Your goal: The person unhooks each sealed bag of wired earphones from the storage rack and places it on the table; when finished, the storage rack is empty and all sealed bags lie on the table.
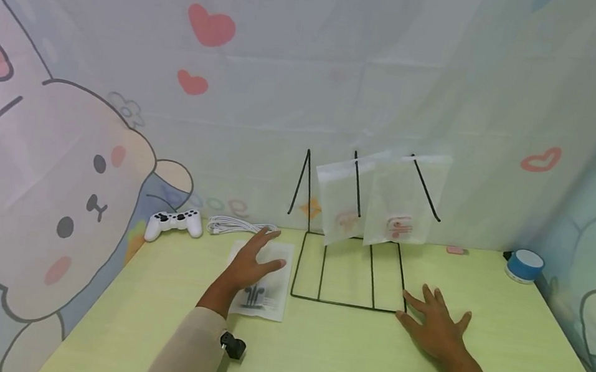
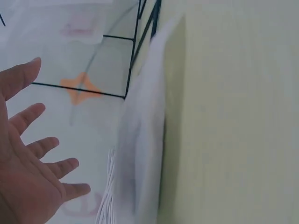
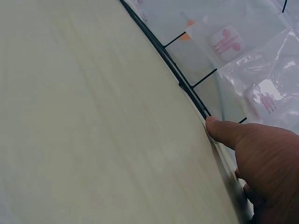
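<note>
My left hand [image 1: 248, 264], fingers spread and holding nothing, is over a translucent zip bag [image 1: 274, 296] that lies flat on the table. Dark earbuds show through the bag's lower part. The bag also appears edge-on beside the hand [image 2: 28, 158] in the left wrist view. At the front right corner of a black wire display rack [image 1: 341, 304] is my right hand [image 1: 440, 330], its fingers spread. Its thumb [image 3: 229, 133] touches the rack's base wire in the right wrist view. Two more bags, one at centre [image 1: 333, 197] and one at right [image 1: 407, 191], hang from the rack's hooks, with pinkish items inside.
A white game controller [image 1: 174, 223] and a coiled white cable [image 1: 236, 226] lie at the back left. At the back right are a small pink object [image 1: 455, 250] and a blue-and-white round container [image 1: 525, 266]. A printed cloth [image 1: 289, 84] rises behind the table.
</note>
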{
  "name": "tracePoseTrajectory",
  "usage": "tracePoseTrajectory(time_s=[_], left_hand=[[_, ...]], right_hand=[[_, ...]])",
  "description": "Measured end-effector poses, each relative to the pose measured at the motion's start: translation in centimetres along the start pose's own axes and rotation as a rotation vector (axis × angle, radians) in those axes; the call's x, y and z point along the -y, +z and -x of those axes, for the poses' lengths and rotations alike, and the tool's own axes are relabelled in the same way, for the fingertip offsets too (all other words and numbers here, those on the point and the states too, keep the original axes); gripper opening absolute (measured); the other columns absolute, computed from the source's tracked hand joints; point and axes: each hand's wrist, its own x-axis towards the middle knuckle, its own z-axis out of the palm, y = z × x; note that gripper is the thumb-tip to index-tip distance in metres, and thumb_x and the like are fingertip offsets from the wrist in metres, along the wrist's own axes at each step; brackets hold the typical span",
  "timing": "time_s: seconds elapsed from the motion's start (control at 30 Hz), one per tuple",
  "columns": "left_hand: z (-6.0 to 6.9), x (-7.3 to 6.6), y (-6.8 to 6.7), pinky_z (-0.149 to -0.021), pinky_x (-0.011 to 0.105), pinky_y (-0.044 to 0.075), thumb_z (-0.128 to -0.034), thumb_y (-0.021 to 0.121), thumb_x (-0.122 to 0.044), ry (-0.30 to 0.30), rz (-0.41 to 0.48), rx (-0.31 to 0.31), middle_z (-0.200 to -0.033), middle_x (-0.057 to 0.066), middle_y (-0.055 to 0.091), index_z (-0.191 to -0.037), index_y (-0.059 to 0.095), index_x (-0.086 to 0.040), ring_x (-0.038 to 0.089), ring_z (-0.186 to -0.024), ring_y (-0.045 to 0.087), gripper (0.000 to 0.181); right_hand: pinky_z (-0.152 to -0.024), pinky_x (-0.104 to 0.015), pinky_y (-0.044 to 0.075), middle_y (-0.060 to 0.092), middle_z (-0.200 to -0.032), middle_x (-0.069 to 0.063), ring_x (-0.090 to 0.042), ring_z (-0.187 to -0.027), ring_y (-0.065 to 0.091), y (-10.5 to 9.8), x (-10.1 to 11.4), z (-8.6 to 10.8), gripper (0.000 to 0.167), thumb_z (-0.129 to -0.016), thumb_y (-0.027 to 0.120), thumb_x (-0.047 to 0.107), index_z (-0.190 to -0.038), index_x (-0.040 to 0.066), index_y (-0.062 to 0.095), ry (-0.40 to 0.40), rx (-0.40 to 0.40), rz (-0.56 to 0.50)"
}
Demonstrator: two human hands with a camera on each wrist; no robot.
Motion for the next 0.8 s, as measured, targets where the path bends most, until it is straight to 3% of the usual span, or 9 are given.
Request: tracePoseTrajectory(time_s=[0.1,0.33,0.8], left_hand=[[-0.6,-0.9,0.6,-0.131,0.076,0.021,-0.1032,0.076,-0.038,0.032,0.060,0.001,-0.185,0.009,0.018,-0.168,0.045,-0.027,0.042,-0.172,0.013,0.073],[-2.6,-2.6,2.0,-0.134,0.066,0.024,-0.1057,0.074,-0.027,0.130,0.237,0.051,-0.184,0.006,0.022,-0.167,0.047,-0.021,0.043,-0.167,0.030,0.067],[-5.5,-4.9,4.4,-0.135,0.061,0.028,-0.1045,0.075,-0.024,0.171,0.330,0.087,-0.184,0.007,0.021,-0.165,0.051,-0.022,0.039,-0.167,0.031,0.065]], right_hand=[[-0.110,-0.095,-0.017,0.024,-0.177,-0.031,-0.057,-0.166,0.012,0.0,0.0,0.0,0.069,-0.106,0.063,0.059,-0.161,0.019,0.055,-0.002,-0.004,0.010],[-0.110,-0.095,-0.017,0.025,-0.177,-0.032,-0.057,-0.166,0.013,0.2,-0.2,-0.1,0.069,-0.106,0.064,0.058,-0.161,0.018,0.056,0.002,-0.005,0.013],[-0.107,-0.097,-0.015,0.027,-0.175,-0.033,-0.060,-0.164,0.015,0.1,-0.3,-0.3,0.070,-0.105,0.064,0.060,-0.160,0.018,0.057,-0.016,-0.016,0.022]])
